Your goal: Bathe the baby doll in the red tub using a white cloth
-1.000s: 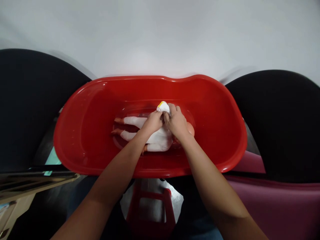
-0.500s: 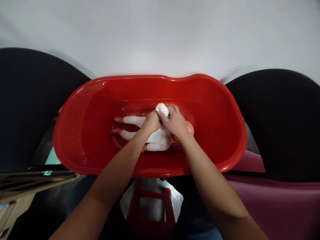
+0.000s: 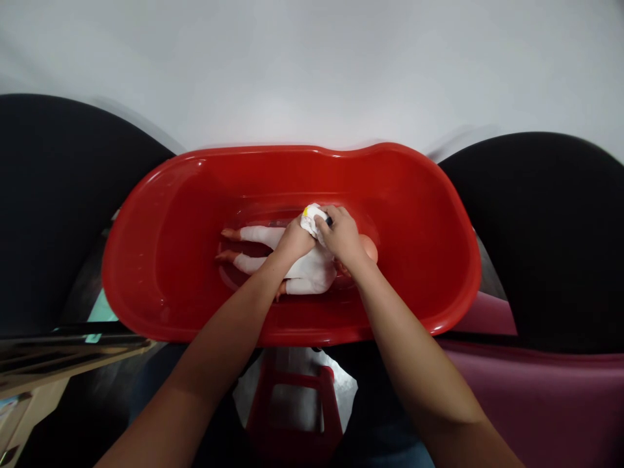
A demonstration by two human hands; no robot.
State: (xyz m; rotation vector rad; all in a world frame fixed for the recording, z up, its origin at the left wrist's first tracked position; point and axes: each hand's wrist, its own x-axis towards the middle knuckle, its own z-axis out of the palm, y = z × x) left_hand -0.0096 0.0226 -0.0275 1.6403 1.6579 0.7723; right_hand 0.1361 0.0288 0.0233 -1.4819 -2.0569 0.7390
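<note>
A baby doll (image 3: 309,270) in white long-sleeved clothing lies in the red baby bathtub (image 3: 160,260), its bare feet to the left and its head to the right. Over the doll's chest, my right hand (image 3: 340,234) is closed on a small white cloth-like bundle (image 3: 310,220) with a yellow spot; something dark shows beside its fingers. My left hand (image 3: 296,239) is at the bundle's lower left, closed against it, most of its fingers hidden. Both forearms hide part of the doll and the tub's near rim.
A pale wall (image 3: 312,71) rises behind the tub. Black rounded chair backs (image 3: 63,208) flank it on both sides. Below are a red stool (image 3: 292,377) and, at right, a pink surface (image 3: 536,396). A light wooden frame (image 3: 43,383) stands at lower left.
The white bundle has turned and dropped slightly between my hands; its yellow spot now faces left, and a dark patch has appeared by the right fingers. The doll has not visibly moved.
</note>
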